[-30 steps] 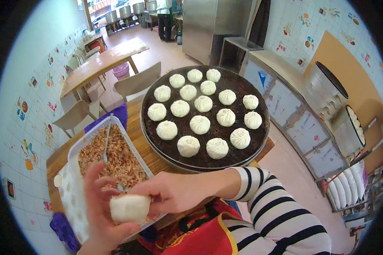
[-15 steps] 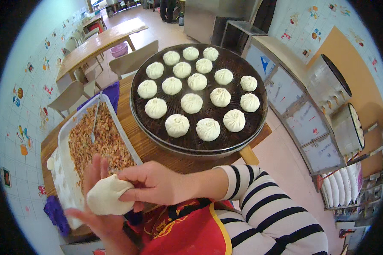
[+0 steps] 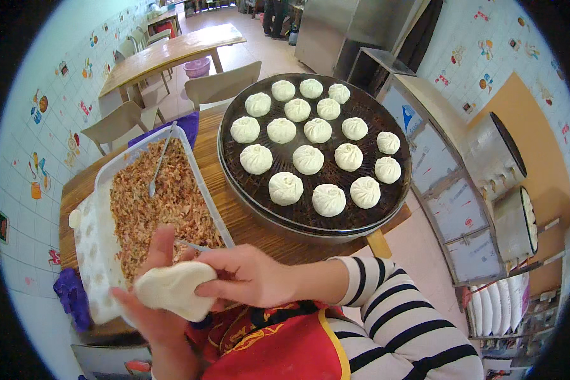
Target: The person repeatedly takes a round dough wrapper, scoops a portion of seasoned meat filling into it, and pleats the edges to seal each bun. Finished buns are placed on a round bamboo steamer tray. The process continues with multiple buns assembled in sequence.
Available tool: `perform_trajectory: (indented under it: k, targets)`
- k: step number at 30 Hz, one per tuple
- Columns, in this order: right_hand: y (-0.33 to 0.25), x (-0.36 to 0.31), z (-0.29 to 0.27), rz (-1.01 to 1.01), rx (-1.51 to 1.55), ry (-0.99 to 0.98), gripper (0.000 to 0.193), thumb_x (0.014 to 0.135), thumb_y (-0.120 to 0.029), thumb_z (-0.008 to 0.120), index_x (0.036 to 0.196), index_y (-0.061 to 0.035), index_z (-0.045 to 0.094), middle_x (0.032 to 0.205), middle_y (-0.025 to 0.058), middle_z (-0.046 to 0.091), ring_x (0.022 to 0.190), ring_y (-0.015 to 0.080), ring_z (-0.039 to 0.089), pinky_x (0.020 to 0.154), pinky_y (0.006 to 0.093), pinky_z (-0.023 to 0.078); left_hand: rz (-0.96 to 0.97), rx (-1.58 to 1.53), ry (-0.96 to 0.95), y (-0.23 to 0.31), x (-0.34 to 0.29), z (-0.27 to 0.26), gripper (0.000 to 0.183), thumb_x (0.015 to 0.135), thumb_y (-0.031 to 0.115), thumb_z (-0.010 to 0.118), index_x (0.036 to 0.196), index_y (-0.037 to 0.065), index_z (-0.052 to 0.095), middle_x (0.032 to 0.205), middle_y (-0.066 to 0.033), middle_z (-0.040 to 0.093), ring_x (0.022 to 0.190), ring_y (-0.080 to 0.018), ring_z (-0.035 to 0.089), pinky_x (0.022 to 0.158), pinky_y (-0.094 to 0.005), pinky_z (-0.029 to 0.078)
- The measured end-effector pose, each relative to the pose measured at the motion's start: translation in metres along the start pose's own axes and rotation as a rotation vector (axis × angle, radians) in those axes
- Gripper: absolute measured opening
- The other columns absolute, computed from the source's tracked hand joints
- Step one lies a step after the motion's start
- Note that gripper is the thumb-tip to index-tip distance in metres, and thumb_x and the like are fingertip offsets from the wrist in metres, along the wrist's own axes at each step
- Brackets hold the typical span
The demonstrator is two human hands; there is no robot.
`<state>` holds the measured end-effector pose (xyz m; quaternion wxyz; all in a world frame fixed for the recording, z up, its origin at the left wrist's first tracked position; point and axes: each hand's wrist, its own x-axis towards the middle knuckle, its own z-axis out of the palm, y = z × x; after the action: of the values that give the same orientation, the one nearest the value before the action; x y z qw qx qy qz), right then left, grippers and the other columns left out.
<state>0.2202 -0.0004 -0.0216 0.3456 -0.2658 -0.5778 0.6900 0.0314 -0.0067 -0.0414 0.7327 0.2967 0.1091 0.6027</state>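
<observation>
A pale, flat dough wrapper [image 3: 176, 288] is between my two hands at the near edge of the table, one edge bent over. My right hand [image 3: 250, 275] pinches its right side between thumb and fingers. Behind and under the wrapper is my left hand [image 3: 158, 316], its thumb and fingers stretched apart; part of its palm is hidden. Just beyond, a white plastic tub [image 3: 199, 171] holds chopped filling [image 3: 149, 215], with a metal spoon [image 3: 153, 183] lying in it. To the right, a large round dark steamer tray [image 3: 259, 190] carries several pleated buns [image 3: 308, 159].
The wooden table [image 3: 199, 215] carries the tub and the tray. A purple cloth [image 3: 73, 297] hangs by its left edge. Beyond are chairs [image 3: 225, 85] and another table [image 3: 171, 54]. Cabinets [image 3: 434, 164] and metal steamers [image 3: 513, 221] line the right side.
The wrapper has turned and tilted in my hands and looks flatter. My right hand still pinches it. The whole view has shifted slightly, moving the tray and tub a little right and down.
</observation>
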Motion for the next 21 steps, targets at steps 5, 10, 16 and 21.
perform_trajectory:
  k: [5,10,16,21]
  targets:
    - [-0.008,0.003,-0.002,-0.264,-0.500,0.000,0.026,0.085,-0.016,0.063,0.104,-0.0010,0.055,0.079,0.0129,0.063,0.068,0.0237,0.065,0.062,0.0359,0.051,-0.126,0.498,-0.036,0.013,-0.002,-0.002,0.073,0.086,0.048,0.058,0.137,0.000,0.035,0.128,-0.0194,0.049,0.106,-0.0289,0.057,0.088,-0.0385,0.047]
    - [-0.032,0.020,-0.044,-0.142,-0.695,0.207,0.025,0.084,-0.016,0.067,0.105,-0.0046,0.060,0.080,0.0055,0.066,0.069,0.0116,0.062,0.062,0.0280,0.051,-0.183,0.977,0.447,0.026,-0.017,-0.021,0.033,0.094,0.029,0.053,0.110,0.000,0.059,0.095,-0.0081,0.063,0.081,-0.0151,0.062,0.066,-0.0256,0.051]
    - [-0.044,0.101,-0.216,-0.092,-1.375,0.330,0.042,0.074,-0.012,0.071,0.113,-0.0023,0.061,0.106,0.0135,0.065,0.099,0.0247,0.061,0.087,0.0330,0.047,-0.025,0.603,0.676,0.045,-0.016,-0.050,0.041,0.093,0.033,0.053,0.116,-0.002,0.050,0.100,-0.0118,0.062,0.083,-0.0208,0.064,0.070,-0.0342,0.054]
    - [-0.001,0.140,-0.251,0.193,-1.488,-0.016,0.061,0.067,-0.017,0.072,0.125,-0.0106,0.054,0.125,0.0166,0.053,0.111,0.0302,0.055,0.094,0.0367,0.044,-0.059,0.695,0.627,0.037,-0.017,-0.063,0.030,0.086,0.013,0.062,0.110,-0.003,0.056,0.097,-0.0103,0.064,0.080,-0.0180,0.063,0.071,-0.0321,0.052]
